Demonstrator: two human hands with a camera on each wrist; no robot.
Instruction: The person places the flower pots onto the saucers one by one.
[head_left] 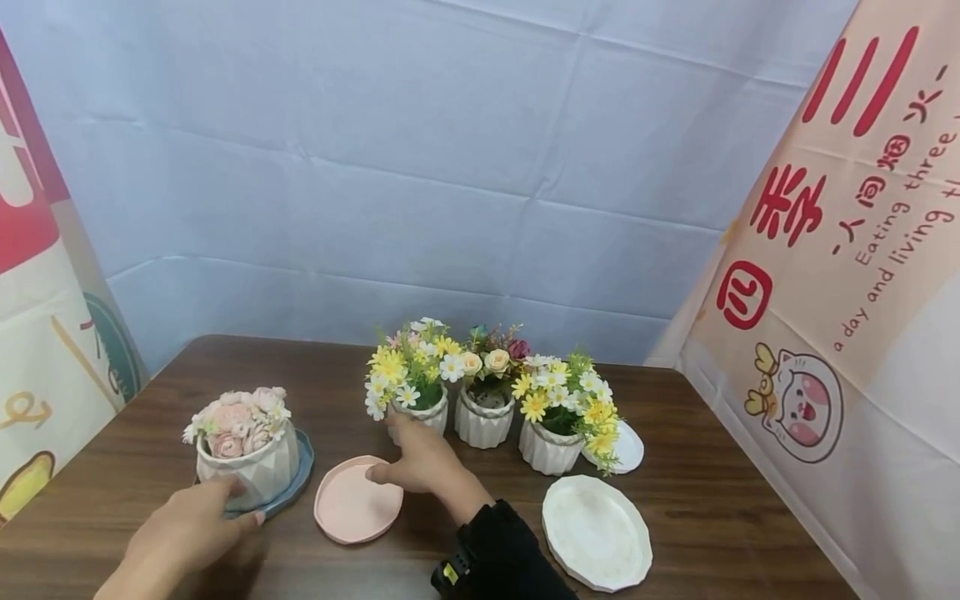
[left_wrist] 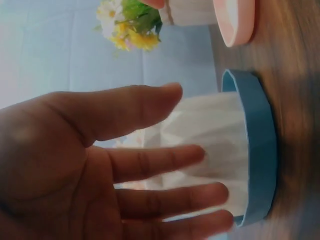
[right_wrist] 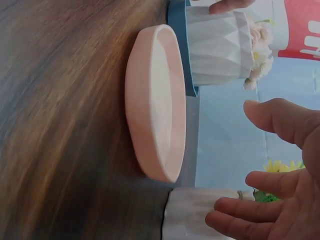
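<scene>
Head view: saw one faceted white pot of pink flowers (head_left: 258,473) set on a polygonal blue saucer (head_left: 304,465); saw three white flowerpots (head_left: 483,425) saucerless on the wooden counter (head_left: 750,525), with round pink saucer (head_left: 356,504) and polygonal white saucer (head_left: 596,533) bare. Saw left fingers (left_wrist: 155,162) and right fingers (right_wrist: 250,210) extended, gripping nothing.

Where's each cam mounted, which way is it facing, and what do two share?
Head: on the head, facing forward and down over the wood-grain table; left hand, right hand and black right sleeve show.
Left wrist: on that wrist, facing the white flowerpot on the blue saucer; left hand close up, sliver of the right.
Right wrist: on that wrist, facing the pink saucer; right hand close up, sliver of the left.
Shared: both wrist views show the flowerpot and both saucers.
</scene>
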